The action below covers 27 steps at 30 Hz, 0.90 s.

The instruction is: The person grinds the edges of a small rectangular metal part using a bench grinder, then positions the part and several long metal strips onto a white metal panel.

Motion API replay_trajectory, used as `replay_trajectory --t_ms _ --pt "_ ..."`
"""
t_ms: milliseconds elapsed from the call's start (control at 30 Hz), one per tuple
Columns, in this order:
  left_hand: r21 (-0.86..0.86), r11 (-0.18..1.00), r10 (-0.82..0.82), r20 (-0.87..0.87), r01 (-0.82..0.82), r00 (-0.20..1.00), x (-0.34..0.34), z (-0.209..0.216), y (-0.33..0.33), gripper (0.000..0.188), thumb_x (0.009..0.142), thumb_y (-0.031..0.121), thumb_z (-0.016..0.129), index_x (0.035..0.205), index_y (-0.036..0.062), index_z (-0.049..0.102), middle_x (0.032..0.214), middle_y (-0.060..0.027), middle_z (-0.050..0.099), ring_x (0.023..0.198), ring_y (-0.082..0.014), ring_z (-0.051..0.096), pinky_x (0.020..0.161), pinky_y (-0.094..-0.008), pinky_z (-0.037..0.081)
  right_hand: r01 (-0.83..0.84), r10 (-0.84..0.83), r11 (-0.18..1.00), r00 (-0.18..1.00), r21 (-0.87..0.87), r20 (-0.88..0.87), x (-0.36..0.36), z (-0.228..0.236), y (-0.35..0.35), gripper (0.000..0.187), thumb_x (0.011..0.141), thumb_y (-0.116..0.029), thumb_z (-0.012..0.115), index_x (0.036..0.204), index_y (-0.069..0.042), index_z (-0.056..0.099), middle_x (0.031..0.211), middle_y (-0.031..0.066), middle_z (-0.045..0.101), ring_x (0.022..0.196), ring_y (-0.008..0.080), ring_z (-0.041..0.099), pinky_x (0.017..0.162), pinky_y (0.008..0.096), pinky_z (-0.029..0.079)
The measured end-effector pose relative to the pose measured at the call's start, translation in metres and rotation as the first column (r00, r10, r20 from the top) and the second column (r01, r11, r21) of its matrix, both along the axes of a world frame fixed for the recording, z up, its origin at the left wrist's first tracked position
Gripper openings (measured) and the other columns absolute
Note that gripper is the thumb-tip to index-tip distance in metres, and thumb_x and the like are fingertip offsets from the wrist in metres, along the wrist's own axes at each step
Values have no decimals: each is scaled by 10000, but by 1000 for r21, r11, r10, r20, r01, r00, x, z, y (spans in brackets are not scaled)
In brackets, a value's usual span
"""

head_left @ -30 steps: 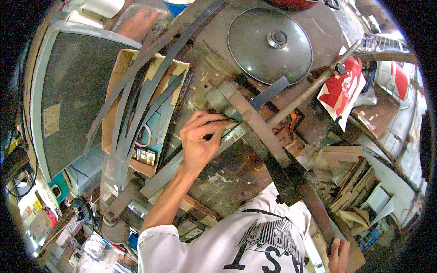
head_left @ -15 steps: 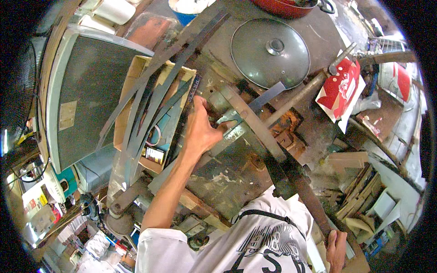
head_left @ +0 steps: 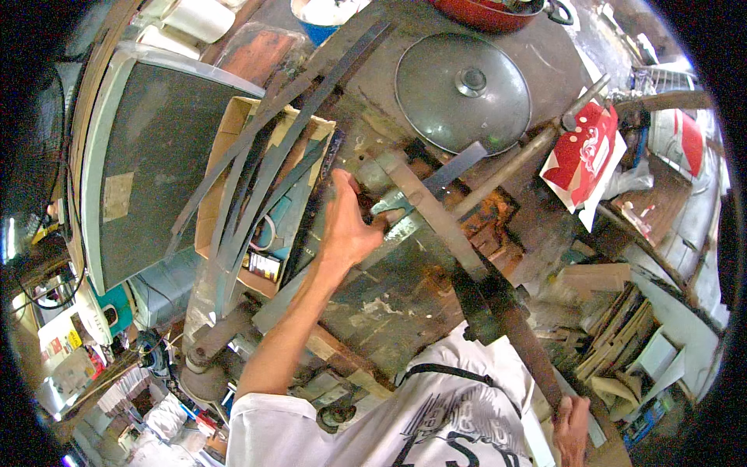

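My left hand (head_left: 350, 229) is closed around a flat metal strip (head_left: 393, 208), its thumb lying along the strip and its fingers partly hidden behind. The strip runs under the long steel bar of a lever shear (head_left: 436, 214), and its squared end (head_left: 465, 161) sticks out on the far side. At the lower right, my right hand (head_left: 572, 426) is wrapped around the near end of that long lever. A dark blade-like plate (head_left: 476, 300) hangs beside the lever's middle. Left of my left hand, several long dark metal strips (head_left: 288, 148) lie across an open cardboard box (head_left: 226, 156).
A glass pot lid (head_left: 436, 93) and a red pan (head_left: 490, 14) sit at the far side of the bench. A metal rod (head_left: 517, 167) slants to the right, near a red and white sheet (head_left: 583, 159). Stacked wood pieces (head_left: 618, 331) lie at right; a grey panel (head_left: 156, 171) stands left.
The view has shifted very slightly. My left hand stays on the metal strip and my right hand on the lever, its fingers shifted a little.
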<state>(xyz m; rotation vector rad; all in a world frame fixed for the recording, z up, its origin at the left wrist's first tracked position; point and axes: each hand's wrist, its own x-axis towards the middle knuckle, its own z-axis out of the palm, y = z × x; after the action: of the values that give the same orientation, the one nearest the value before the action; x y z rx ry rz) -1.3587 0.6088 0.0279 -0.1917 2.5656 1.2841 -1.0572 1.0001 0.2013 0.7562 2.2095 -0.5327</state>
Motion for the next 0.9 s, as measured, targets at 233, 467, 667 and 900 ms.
replay_trajectory --t_ms 233,467,667,900 --pt "-59 998 -23 -142 15 990 0 -16 -7 684 637 172 901 1073 17 397 867 -155 645 801 -238 677 700 -371 538 -85 -51 955 896 -283 -441 -5 -153 1 651 957 -559 330 800 10 605 640 161 540 597 313 548 610 429 445" --pt "154 985 70 56 -78 996 -2 37 -45 549 757 102 834 1176 30 487 891 -97 685 847 -160 664 763 -296 542 -150 -75 907 862 -394 -502 -20 -153 -6 669 954 -570 402 658 7 565 524 173 513 510 376 560 559 449 440" --pt "584 804 -31 -143 109 989 70 134 63 361 933 66 647 1281 12 568 1077 -65 652 951 -140 630 885 -304 534 -90 -23 981 828 -174 -560 -9 -152 -8 452 893 -460 621 820 -14 635 767 193 631 678 384 596 622 453 466" --pt "753 523 -370 -222 399 902 190 194 226 111 905 78 656 966 76 563 906 -16 608 830 -76 591 763 -265 497 -3 -535 845 4 -535 -845 23 -4 -39 410 750 -185 845 1093 -40 674 1013 121 693 853 220 684 754 334 542"
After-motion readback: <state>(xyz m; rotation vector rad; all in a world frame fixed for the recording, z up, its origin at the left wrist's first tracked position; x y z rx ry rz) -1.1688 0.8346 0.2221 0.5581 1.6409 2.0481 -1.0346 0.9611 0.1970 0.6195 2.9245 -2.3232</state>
